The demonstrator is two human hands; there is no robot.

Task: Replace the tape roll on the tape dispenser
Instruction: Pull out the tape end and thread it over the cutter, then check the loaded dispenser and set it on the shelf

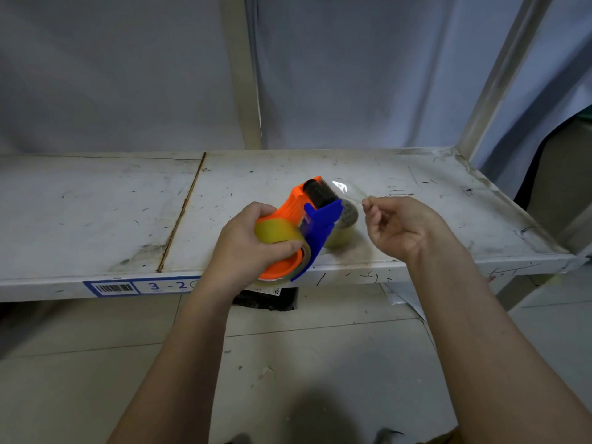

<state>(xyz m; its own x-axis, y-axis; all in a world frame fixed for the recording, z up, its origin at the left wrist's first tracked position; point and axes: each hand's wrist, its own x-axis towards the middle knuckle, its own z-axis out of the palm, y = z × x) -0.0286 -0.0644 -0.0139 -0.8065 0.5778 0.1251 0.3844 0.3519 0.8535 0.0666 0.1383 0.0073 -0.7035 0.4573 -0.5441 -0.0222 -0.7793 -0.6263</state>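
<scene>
Clearly threading stage: left hand (246,241) was clamped on the tape dispenser (307,219) with the new tape roll (278,235) seated, above the shelf's (96,200) front edge. Right hand (394,225) pinched the clear tape end (344,189) past the roller; another roll (344,229) sat behind. Next probably needed tape pulled across the blade.

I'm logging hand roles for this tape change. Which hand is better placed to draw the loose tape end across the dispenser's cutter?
Right. The right hand pinches the clear tape end beside the cutter, while the left hand is occupied gripping the tape dispenser and its roll.
</scene>
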